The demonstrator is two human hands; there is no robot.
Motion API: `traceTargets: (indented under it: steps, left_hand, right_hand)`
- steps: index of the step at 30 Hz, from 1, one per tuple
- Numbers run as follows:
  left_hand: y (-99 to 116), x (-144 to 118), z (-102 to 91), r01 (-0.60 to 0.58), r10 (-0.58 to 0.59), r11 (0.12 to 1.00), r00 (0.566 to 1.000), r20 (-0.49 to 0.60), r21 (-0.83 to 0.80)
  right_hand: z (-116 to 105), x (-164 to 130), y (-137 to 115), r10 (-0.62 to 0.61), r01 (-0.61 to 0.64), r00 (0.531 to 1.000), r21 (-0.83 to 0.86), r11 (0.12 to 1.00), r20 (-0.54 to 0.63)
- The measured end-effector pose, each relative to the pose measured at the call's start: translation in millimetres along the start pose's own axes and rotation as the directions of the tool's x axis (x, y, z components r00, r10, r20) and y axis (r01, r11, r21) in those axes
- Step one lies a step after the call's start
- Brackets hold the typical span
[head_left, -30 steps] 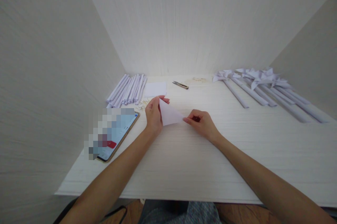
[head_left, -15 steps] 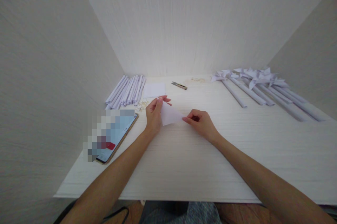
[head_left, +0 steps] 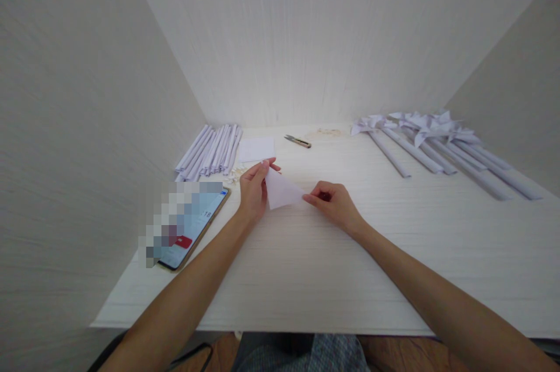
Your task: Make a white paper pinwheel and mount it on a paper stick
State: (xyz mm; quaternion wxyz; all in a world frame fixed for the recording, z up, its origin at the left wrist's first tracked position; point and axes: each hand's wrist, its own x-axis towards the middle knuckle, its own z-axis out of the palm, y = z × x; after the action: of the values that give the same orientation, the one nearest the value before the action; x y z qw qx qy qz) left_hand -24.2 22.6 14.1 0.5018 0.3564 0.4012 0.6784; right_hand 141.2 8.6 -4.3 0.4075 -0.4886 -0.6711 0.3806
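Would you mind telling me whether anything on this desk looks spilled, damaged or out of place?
Nothing stands out. Both hands, left hand and right hand, hold a folded paper; paper rolls lie bundled.

Matt white paper in the folded triangle (head_left: pixel 281 190), the rolled tubes (head_left: pixel 211 151) and the pinwheels (head_left: pixel 422 125); pale wood-grain laminate, smooth and faintly streaked, on the worktop (head_left: pixel 315 267); glossy glass on the phone (head_left: pixel 190 228); dull metal on the snips (head_left: pixel 297 141).

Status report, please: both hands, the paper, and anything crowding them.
Left hand pinching folded paper at top corner. Right hand pinching its right tip. Phone just left of left hand; snips and paper rolls farther back, clear.
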Motion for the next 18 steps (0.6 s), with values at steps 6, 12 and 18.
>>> traceTargets:
  steps: [6, 12, 18]
  left_hand:
    - [2.0, 0.2, -0.8, 0.076, -0.074, 0.996, 0.996, 0.043, -0.047]
    - [1.1, 2.1, -2.6, 0.096, -0.092, 0.994, 0.992, 0.085, -0.053]
    - [-3.7, 5.0, -4.0, 0.060, -0.057, 0.997, 0.997, 0.061, -0.047]
  right_hand:
    - [-0.6, -0.4, 0.0, -0.004, 0.004, 1.000, -0.003, 1.000, 0.008]
    - [-0.2, 0.0, 0.3, 0.004, -0.004, 1.000, -0.006, 1.000, 0.002]
    - [0.8, 0.9, 1.8, 0.017, -0.016, 1.000, 0.036, 0.999, -0.012]
